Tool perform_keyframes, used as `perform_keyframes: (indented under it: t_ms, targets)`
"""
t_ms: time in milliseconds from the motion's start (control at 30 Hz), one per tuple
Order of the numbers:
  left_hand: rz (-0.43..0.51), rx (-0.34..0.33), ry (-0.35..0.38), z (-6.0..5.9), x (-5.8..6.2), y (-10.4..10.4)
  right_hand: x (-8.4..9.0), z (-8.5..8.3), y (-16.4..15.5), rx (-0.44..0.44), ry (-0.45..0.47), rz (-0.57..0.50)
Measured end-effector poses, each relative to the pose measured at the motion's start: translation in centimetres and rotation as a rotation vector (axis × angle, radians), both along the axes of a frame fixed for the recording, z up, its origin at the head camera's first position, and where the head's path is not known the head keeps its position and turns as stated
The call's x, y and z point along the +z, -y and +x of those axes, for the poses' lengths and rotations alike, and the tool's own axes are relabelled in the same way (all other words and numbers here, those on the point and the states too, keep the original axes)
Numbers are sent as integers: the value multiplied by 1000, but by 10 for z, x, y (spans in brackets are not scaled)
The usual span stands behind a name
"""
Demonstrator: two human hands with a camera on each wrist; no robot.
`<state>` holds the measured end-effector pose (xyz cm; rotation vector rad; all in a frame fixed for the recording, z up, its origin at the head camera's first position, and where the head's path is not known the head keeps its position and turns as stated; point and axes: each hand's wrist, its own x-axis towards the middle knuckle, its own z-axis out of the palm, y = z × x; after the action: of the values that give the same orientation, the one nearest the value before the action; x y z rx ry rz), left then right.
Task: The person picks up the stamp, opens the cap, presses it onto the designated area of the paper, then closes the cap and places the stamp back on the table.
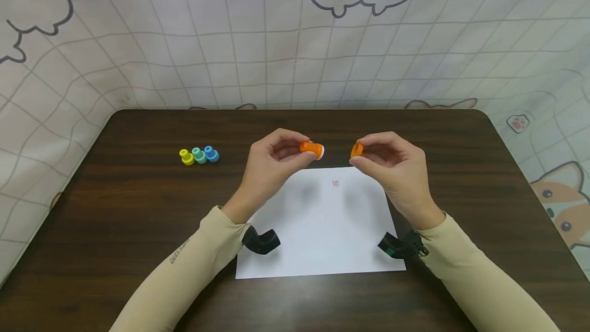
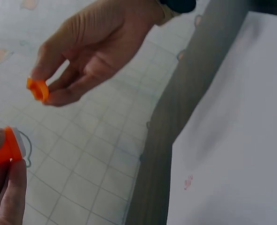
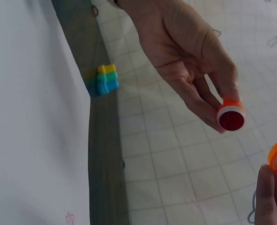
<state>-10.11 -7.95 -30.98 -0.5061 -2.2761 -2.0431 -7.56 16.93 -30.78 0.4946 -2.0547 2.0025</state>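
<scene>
with both hands up over the paper (image 1: 322, 219), pinching stamp (image 1: 312, 149) in left hand (image 1: 269, 168), cap (image 1: 357, 150) in right hand (image 1: 396, 168), slightly apart. could easily smudge fingers on the exposed inked face, or drop the loosely pinched cap.

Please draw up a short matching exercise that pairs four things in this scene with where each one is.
Things:
1. orange stamp
2. orange cap
3. red print
4. yellow, green and blue stamps

Places:
A. on the white paper
B. pinched in the right hand
C. in a row on the table, left of the paper
D. held in the left hand

Pairs: 1-D, 2-B, 3-A, 4-C
</scene>
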Motion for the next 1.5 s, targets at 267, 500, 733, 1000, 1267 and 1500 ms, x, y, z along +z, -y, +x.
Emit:
perform_keyframes:
  t_ms: [267,500,733,1000,1267,1500]
  targets:
    - [110,5,50,14,7,4,6,-1,24,35,-18,80]
    - [166,-16,86,19,8,7,8,1,37,69,-31,80]
    - [266,-63,130,21,5,6,4,2,42,106,-52,29]
    - [266,-74,127,23,0,4,-1,2,45,132,-60,-26]
    - [229,-73,121,23,-1,3,-2,2,45,135,-73,-9]
    - [208,-64,133,24,-4,3,-6,2,46,121,-63,20]
